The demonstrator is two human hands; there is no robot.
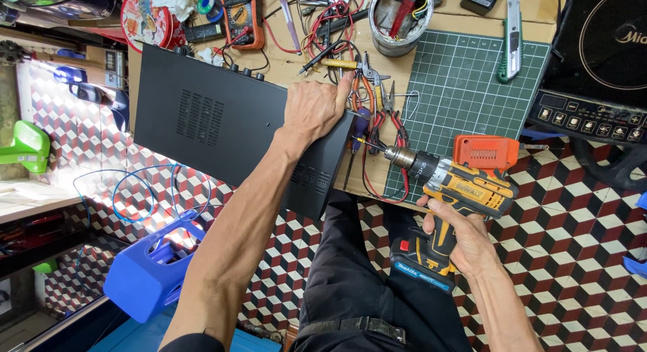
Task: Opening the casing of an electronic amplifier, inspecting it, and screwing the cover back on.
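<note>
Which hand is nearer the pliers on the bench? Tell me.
Left. The left hand rests on the black metal case, right beside the pliers. The right hand grips the cordless drill, lower, off the bench.

I see a flat black metal case (222,123), rectangular, with slotted vent grilles on its top panel and a second set of slots on the short side nearest me. It lies tilted on the bench (431,28), one corner hanging out past the bench edge over the patterned floor. A row of small knobs runs along its far edge. Beside it I see a yellow and black cordless drill (448,190) with a dark battery pack at its foot, its body level and its chuck and thin bit aimed at the case's right end.
</note>
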